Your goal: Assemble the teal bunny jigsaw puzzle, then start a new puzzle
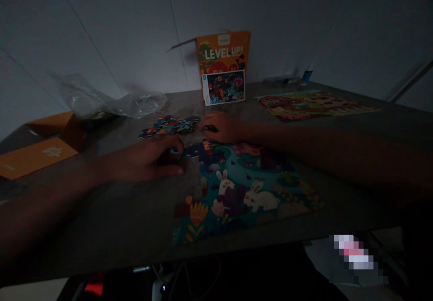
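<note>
A partly joined jigsaw puzzle (233,188) lies on the grey table in front of me, showing white rabbits, flowers and a teal stream. My left hand (155,159) is at its upper left edge, fingers curled around a puzzle piece (174,150) with a bit of teal on it; the thumb stretches out below. My right hand (223,127) is over the puzzle's top edge, with a dark puzzle piece (211,128) at its fingertips. Beyond the left hand lies a heap of loose puzzle pieces (172,125). The light is dim, so fine details are lost.
An orange "LEVEL UP!" box (223,43) stands at the back, a picture card (225,88) leaning on it. At left are an opened orange box (40,154) and a clear plastic bag (135,104). Another puzzle (314,104) and a small bottle (307,74) are at back right.
</note>
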{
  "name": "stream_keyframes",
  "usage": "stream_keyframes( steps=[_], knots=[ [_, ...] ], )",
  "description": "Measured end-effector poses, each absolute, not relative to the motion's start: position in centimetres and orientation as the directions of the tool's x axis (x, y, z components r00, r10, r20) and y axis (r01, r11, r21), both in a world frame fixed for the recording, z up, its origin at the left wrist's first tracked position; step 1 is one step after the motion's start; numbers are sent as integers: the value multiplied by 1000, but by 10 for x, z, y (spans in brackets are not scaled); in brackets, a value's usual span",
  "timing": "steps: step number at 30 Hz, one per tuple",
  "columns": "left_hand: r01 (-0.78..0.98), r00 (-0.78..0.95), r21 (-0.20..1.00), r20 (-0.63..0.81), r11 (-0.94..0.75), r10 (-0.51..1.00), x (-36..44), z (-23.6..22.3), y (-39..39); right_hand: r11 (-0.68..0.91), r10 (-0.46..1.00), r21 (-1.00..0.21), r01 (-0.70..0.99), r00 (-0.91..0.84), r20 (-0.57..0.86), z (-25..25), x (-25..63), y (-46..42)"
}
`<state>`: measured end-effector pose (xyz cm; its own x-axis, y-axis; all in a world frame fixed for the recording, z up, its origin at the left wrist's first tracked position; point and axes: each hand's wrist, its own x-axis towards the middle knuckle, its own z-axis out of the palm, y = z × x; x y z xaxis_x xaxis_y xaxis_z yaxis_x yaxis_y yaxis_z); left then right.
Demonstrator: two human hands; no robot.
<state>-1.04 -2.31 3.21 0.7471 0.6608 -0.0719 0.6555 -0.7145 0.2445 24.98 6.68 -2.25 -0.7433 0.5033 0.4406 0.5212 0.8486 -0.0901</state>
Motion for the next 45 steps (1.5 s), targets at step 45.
stream_keyframes(
  steps=[45],
  knots=[
    [525,605,321,510,-788,611,8,7,-24,983,183,-88,161,-843,505,-15,240,38]
  ],
)
